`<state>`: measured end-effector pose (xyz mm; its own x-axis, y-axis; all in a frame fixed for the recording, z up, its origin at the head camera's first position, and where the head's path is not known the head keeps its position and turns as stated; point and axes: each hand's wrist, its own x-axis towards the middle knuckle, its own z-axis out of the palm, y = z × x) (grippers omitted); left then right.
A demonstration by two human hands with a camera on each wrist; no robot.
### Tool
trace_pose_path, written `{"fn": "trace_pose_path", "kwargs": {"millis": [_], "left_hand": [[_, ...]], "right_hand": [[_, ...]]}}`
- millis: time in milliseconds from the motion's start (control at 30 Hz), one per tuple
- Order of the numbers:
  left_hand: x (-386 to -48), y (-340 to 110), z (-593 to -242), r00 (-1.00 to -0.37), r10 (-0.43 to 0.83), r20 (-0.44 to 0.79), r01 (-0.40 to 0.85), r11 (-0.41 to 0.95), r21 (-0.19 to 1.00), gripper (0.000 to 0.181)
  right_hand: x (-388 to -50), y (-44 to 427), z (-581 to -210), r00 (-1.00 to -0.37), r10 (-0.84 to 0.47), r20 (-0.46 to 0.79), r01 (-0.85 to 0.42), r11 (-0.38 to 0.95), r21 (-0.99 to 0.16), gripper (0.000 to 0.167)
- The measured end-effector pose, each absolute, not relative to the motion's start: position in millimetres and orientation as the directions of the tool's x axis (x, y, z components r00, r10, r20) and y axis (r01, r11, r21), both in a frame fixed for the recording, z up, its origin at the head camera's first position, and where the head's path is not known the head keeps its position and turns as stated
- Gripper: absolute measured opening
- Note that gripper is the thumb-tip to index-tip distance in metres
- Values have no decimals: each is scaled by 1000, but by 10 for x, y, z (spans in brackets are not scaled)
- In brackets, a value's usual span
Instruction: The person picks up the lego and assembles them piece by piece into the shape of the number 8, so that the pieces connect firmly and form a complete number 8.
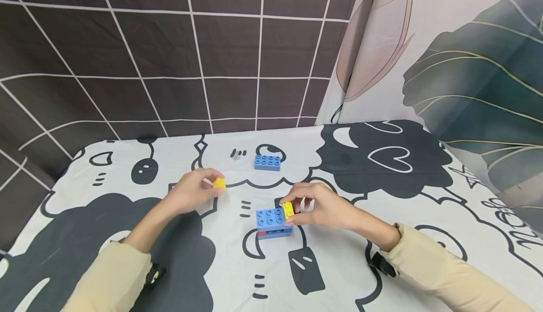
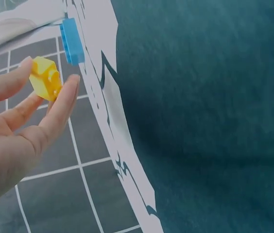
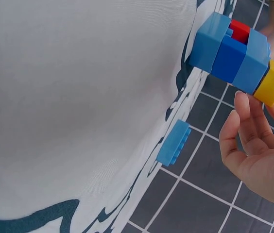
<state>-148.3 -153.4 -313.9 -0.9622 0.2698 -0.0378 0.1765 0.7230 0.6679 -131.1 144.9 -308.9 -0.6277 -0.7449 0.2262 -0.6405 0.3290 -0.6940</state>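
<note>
My left hand [image 1: 193, 192] pinches a small yellow brick [image 1: 219, 183] between thumb and fingers; its studs show in the left wrist view, on the brick [image 2: 44, 78]. My right hand [image 1: 318, 206] grips a second yellow brick [image 1: 288, 209] by its ends. That brick sits on the right end of a blue brick stack [image 1: 270, 217], studs up. Side on, in the right wrist view, the stack has light blue bricks [image 3: 211, 41] at top and bottom, with a darker blue brick [image 3: 230, 59] and a red brick [image 3: 240, 31] between. Whether the yellow brick is fully pressed down, I cannot tell.
Behind the stack, a loose blue brick [image 1: 267, 163] lies on the white cloth with dark cartoon prints [image 1: 237, 265]. A dark curtain with white grid lines [image 1: 229, 48] hangs at the back. On the right hangs a leaf-patterned curtain [image 1: 475, 76].
</note>
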Motion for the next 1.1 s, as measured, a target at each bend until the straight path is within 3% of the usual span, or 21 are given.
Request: {"fn": "trace_pose_path", "kwargs": {"millis": [200, 567, 1100], "left_hand": [[-1397, -1473, -3116, -951, 308, 9, 230, 691, 685, 34], [-1278, -1337, -3091, -961, 277, 19, 205, 663, 720, 33], [-1070, -1112, -3040, -914, 386, 126, 350, 591, 727, 40]], "right_hand": [[-1312, 1449, -3088, -629, -744, 224, -640, 333, -693, 33], [-1315, 1448, -3094, -620, -748, 237, -648, 318, -692, 32], [-1314, 1450, -3089, -632, -743, 222, -636, 332, -696, 34]]}}
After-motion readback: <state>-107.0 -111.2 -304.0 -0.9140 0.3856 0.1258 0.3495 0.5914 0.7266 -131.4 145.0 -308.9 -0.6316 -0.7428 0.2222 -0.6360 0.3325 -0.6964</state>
